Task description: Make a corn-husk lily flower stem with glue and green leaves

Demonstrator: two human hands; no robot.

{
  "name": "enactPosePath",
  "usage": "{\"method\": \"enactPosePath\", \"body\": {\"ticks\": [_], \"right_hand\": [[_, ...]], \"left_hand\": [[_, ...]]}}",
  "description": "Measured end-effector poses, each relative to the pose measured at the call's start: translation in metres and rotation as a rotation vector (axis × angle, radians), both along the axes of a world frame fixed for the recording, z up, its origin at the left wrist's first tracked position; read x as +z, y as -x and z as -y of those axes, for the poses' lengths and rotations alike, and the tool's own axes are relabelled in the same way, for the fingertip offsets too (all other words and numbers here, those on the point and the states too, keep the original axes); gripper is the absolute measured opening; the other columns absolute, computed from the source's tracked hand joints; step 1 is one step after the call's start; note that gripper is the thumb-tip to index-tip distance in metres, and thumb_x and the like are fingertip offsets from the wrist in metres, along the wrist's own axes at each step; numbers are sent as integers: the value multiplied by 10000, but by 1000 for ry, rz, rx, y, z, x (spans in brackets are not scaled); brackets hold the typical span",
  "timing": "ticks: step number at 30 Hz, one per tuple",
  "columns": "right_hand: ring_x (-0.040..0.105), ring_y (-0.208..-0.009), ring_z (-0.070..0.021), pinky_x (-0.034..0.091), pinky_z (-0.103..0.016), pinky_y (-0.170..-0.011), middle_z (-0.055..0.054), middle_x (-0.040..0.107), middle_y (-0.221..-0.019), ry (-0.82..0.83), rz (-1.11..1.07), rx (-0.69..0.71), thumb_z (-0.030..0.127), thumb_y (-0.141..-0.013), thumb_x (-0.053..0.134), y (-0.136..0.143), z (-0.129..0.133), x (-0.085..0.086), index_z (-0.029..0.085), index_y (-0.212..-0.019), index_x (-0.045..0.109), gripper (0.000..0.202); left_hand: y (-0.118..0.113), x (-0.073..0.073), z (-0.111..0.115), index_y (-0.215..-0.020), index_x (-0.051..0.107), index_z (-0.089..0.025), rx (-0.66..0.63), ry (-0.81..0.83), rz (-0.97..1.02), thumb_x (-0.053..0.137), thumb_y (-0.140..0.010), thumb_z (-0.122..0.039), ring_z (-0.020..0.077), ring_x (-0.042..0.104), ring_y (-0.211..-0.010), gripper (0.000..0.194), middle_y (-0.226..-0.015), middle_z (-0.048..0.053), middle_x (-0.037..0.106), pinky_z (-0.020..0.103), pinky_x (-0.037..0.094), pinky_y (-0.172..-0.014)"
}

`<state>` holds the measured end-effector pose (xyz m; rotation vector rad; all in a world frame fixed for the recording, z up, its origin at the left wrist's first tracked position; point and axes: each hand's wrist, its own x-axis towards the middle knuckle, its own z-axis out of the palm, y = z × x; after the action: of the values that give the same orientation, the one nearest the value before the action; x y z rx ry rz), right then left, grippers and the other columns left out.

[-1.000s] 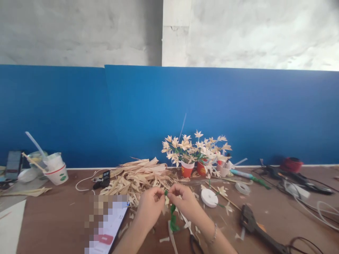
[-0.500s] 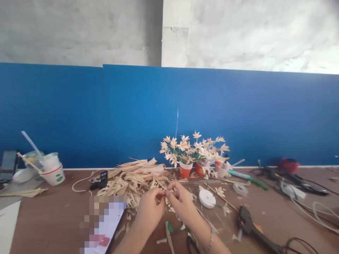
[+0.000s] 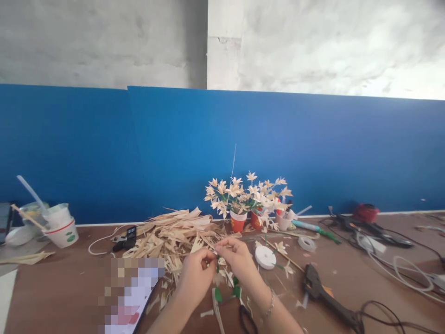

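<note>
My left hand (image 3: 199, 271) and my right hand (image 3: 237, 260) meet at the fingertips, both pinched closed. Between them is a thin green stem (image 3: 218, 264), its lower end hanging below the fingers; the gripped part is hidden. A thin pale wire (image 3: 234, 160) rises above the hands; whether it joins the stem I cannot tell. Under my wrists lie green leaf pieces (image 3: 218, 294), pale husk scraps and black-handled scissors (image 3: 247, 320). Just beyond my fingers spreads a heap of dry husks (image 3: 181, 227). A white tape roll (image 3: 266, 257) lies right of my right hand.
Pale husk flowers stand in red-and-white cups (image 3: 238, 222) by the blue partition (image 3: 174, 148). On the right are a glue gun (image 3: 325, 294), a clear tape roll (image 3: 307, 244) and tangled cables (image 3: 399, 266). A phone (image 3: 142, 292) and a paper cup (image 3: 62, 233) are on the left.
The view has swung slightly right. My hands remain together, and the green stem now shows below my fingertips. The thin wire leans more to the right at its top.
</note>
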<state>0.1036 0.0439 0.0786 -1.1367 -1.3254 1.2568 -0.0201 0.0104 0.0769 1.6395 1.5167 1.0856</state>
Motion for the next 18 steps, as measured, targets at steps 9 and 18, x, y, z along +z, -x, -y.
{"method": "enactPosePath", "body": {"ticks": [9, 18], "right_hand": [[346, -422, -69, 253, -198, -436, 55, 472, -458, -36, 185, 60, 299, -646, 609, -4, 0, 0, 136, -739, 640, 190], [557, -600, -152, 380, -224, -542, -13, 627, -627, -244, 358, -3, 201, -712, 515, 2, 11, 4, 152, -681, 606, 108]], "left_hand": [[3, -1, -4, -681, 599, -154, -8, 28, 96, 490, -711, -256, 102, 396, -390, 152, -441, -54, 458, 213, 270, -420], [2, -4, -3, -686, 617, -151, 101, -66, 41, 486, -728, -247, 109, 451, -424, 168, -489, -23, 536, 205, 291, -432]]}}
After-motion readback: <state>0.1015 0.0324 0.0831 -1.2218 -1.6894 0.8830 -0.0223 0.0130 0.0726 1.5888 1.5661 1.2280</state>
